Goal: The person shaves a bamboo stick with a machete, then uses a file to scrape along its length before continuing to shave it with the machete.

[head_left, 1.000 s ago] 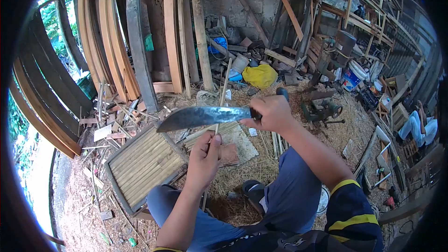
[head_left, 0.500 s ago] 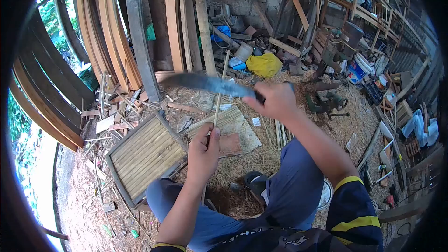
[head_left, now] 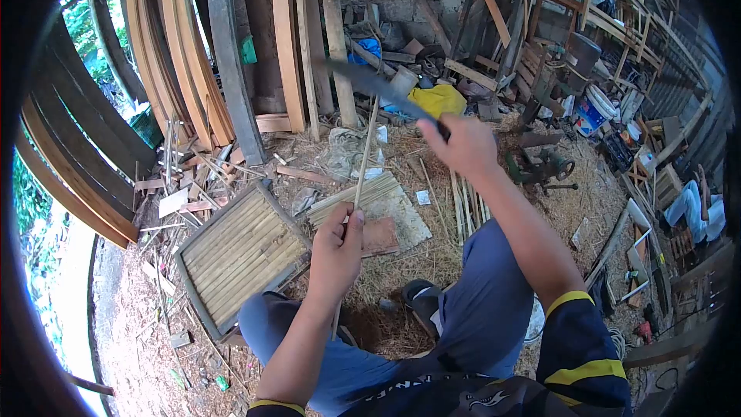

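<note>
My left hand [head_left: 337, 251] is closed around a thin bamboo strip [head_left: 367, 150], which stands nearly upright with its top end leaning slightly right. Part of the strip shows below the fist, beside my leg. A machete [head_left: 382, 89] with a long dark blade is gripped in my right hand [head_left: 465, 147]. Its blade slants up to the left and overlaps the top of the strip in this view; its tip is blurred. Below the hands, a bundle of thin strips [head_left: 363, 194] lies on a pale board [head_left: 413, 220], with a reddish-brown piece [head_left: 380, 236] beside my left fist.
A framed bamboo-slat panel [head_left: 243, 255] stands left of my knee. Long timbers [head_left: 285, 46] lean on the wall. A yellow cloth [head_left: 438, 103] and scrap wood lie at the back. Right of them sits a metal vise [head_left: 544, 166]. A person [head_left: 695, 208] is at far right.
The machete has swung upward, from lying nearly level across the strip to slanting above it. My right hand has risen slightly. My left hand and the strip have stayed almost still.
</note>
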`<action>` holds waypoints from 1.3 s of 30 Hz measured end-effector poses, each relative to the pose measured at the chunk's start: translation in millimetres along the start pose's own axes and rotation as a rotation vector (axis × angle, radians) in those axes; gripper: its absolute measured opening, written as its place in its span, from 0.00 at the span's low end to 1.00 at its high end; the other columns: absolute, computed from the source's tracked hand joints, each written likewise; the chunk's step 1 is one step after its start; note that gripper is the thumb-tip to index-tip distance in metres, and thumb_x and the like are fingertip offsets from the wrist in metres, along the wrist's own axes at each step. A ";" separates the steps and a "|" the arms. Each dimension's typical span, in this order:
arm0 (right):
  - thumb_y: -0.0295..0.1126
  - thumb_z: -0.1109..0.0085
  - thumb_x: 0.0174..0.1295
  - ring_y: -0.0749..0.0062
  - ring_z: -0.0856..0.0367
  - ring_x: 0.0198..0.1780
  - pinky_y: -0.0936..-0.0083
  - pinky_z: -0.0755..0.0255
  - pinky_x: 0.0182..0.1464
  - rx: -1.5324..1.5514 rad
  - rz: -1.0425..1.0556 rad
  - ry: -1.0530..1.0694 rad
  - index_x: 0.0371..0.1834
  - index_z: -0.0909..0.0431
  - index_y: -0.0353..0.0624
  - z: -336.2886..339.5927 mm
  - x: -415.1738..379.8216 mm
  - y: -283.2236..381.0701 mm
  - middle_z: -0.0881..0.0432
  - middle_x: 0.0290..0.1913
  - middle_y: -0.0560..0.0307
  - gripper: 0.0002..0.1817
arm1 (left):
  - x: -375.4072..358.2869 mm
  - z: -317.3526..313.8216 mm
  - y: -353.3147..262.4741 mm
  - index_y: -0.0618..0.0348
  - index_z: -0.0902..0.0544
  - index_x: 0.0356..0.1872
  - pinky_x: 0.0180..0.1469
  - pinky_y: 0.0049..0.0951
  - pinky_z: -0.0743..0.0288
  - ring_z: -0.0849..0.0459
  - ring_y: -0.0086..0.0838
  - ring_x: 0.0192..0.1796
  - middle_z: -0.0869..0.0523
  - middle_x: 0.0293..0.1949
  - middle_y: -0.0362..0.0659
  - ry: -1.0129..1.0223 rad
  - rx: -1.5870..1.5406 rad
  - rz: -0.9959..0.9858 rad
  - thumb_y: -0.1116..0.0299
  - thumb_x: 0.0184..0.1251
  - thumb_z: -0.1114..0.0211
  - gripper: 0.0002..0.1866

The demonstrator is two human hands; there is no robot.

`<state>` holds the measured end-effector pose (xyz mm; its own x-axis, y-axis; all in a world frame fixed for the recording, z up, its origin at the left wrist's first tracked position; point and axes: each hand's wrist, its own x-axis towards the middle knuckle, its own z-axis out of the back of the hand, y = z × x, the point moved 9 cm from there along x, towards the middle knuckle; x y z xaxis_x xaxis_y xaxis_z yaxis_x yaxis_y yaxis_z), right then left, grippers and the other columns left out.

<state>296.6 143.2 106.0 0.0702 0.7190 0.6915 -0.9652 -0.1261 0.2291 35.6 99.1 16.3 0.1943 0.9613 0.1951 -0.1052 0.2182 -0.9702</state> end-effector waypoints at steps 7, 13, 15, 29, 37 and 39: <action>0.61 0.37 0.67 0.50 0.18 0.21 0.58 0.27 0.25 0.144 0.072 0.028 0.24 0.20 0.41 2.8 -20.2 16.4 0.23 0.17 0.49 0.31 | 0.1 -10.7 3.2 0.64 0.20 0.38 0.27 0.25 0.39 0.35 0.15 0.24 0.30 0.20 0.33 0.090 -0.131 0.059 0.66 0.85 0.48 0.15; 0.64 0.38 0.65 0.51 0.18 0.20 0.59 0.25 0.25 0.015 0.430 0.128 0.19 0.26 0.46 -9.5 -44.8 54.9 0.25 0.15 0.52 0.32 | 6.6 0.3 -6.4 0.64 0.21 0.35 0.27 0.26 0.40 0.34 0.15 0.24 0.29 0.20 0.36 -0.012 0.041 -0.079 0.68 0.83 0.46 0.14; 0.64 0.37 0.64 0.52 0.19 0.19 0.59 0.25 0.25 0.077 0.370 0.053 0.20 0.26 0.47 -8.1 -34.4 44.7 0.25 0.15 0.52 0.32 | 5.9 2.4 -1.5 0.64 0.21 0.35 0.27 0.26 0.39 0.34 0.16 0.24 0.29 0.19 0.37 -0.001 0.050 -0.018 0.68 0.83 0.45 0.14; 0.66 0.39 0.65 0.54 0.18 0.20 0.60 0.24 0.25 0.039 0.343 0.098 0.25 0.22 0.44 -16.1 -35.3 50.7 0.21 0.18 0.53 0.32 | 9.1 5.3 -1.6 0.65 0.22 0.37 0.28 0.30 0.36 0.32 0.22 0.24 0.28 0.19 0.43 -0.051 0.100 -0.068 0.67 0.81 0.43 0.12; 0.66 0.40 0.66 0.52 0.18 0.20 0.59 0.24 0.26 0.064 0.246 0.038 0.22 0.23 0.46 -12.1 -22.3 21.3 0.22 0.17 0.51 0.32 | 6.0 0.9 2.8 0.65 0.22 0.36 0.28 0.32 0.36 0.33 0.24 0.23 0.28 0.19 0.45 -0.026 0.150 -0.027 0.66 0.82 0.43 0.13; 0.68 0.41 0.66 0.52 0.17 0.21 0.58 0.24 0.26 0.085 0.370 0.092 0.21 0.23 0.46 -16.3 -33.8 33.4 0.23 0.16 0.51 0.34 | 6.6 0.7 1.1 0.65 0.22 0.36 0.28 0.34 0.36 0.33 0.26 0.22 0.28 0.19 0.46 -0.044 0.181 -0.076 0.66 0.81 0.42 0.13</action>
<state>257.9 125.9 79.1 -0.3050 0.6723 0.6746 -0.8965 -0.4416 0.0348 36.1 105.8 16.6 0.1665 0.9463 0.2771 -0.2657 0.3137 -0.9116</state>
